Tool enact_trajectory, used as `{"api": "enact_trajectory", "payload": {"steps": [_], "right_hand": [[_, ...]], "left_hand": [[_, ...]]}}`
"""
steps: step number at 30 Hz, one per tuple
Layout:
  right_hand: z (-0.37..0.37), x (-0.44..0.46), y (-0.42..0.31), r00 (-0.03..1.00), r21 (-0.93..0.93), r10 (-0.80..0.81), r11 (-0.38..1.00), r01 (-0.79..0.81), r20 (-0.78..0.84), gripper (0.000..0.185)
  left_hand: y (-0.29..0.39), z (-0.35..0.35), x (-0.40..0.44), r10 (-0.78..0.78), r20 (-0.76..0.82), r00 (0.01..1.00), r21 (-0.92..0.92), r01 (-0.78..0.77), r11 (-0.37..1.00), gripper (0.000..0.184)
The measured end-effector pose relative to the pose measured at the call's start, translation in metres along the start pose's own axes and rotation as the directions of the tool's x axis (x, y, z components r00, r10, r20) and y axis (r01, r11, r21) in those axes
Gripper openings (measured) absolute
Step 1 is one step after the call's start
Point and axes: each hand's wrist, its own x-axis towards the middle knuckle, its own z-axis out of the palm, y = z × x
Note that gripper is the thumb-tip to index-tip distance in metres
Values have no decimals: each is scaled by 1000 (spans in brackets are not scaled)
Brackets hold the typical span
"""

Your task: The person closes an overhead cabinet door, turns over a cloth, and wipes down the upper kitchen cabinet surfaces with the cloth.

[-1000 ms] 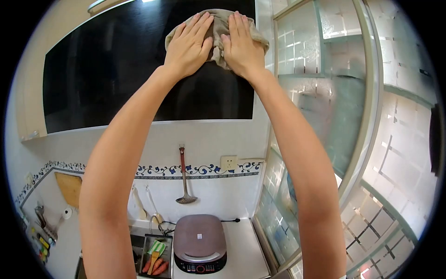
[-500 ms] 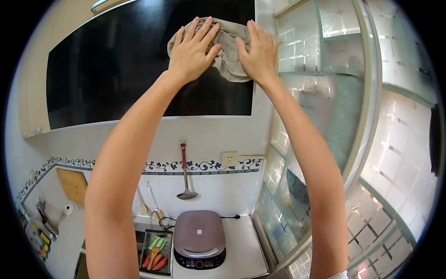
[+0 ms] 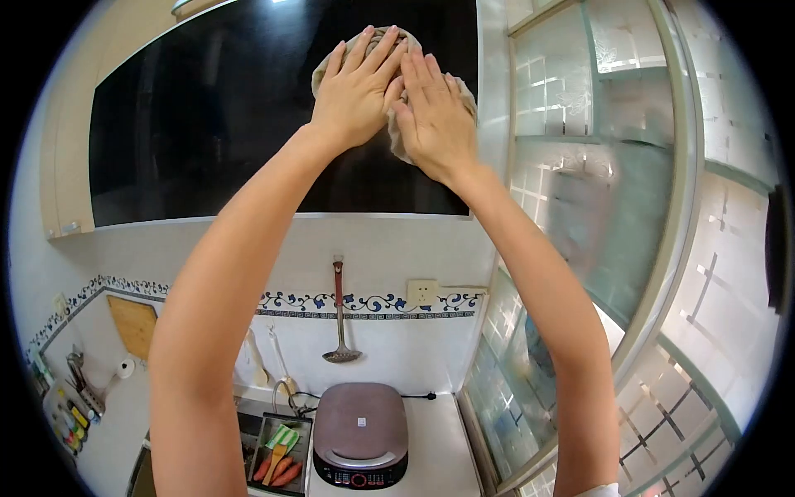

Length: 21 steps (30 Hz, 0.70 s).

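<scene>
Both my hands are raised against a glossy black cabinet door (image 3: 199, 124), near its right end. Under them is a crumpled grey-beige cloth (image 3: 398, 142), mostly covered by the palms. My left hand (image 3: 354, 98) lies flat on the cloth's left part with its fingers spread. Close beside it, my right hand (image 3: 437, 124) presses on the right part, fingers stretched out and slanting toward the left hand. The fingertips of the two hands nearly meet.
Below the cabinet a skimmer ladle (image 3: 341, 354) hangs on the wall near a socket (image 3: 422, 291). A brown electric griddle (image 3: 362, 422) stands on the counter beside a sink basket (image 3: 263, 431) holding carrots. Frosted glass panels (image 3: 629, 182) flank the right side.
My right hand has moved left, from the cloth's right edge to beside my left hand, and the cloth is bunched narrower. The camera view has shifted slightly.
</scene>
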Motion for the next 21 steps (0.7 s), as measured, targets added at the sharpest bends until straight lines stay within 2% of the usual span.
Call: {"api": "enact_trajectory", "payload": {"steps": [2,8,11,12,14,16,17,21], "right_hand": [[3,-1,2,998,-113,-67,991,66,-2,56],[-2,7,20,981,-131,-190,972,193,38,55],[2,15,28,980,-155,-198,968,199,23,55],[5,19,31,978,-173,-209,963,208,17,55],[10,29,38,979,-169,-204,964,203,13,54],[10,40,35,977,-144,-210,969,202,-43,54],[2,46,39,977,-209,-190,956,207,100,60],[11,67,55,973,-204,-230,952,230,23,58]], "left_hand": [[-4,-1,0,6,-1,1000,7,-6,1000,51],[-14,2,0,14,-34,999,-6,-15,1000,50],[-21,9,4,49,-122,991,-7,-50,999,48],[-19,6,7,50,-121,991,-9,-51,999,48],[-16,2,12,-16,-24,1000,-38,15,999,56],[-21,8,18,-21,-40,999,-29,20,999,55],[-23,10,22,-19,-64,998,-13,18,1000,55],[-31,20,43,-25,-92,995,15,27,1000,54]]}}
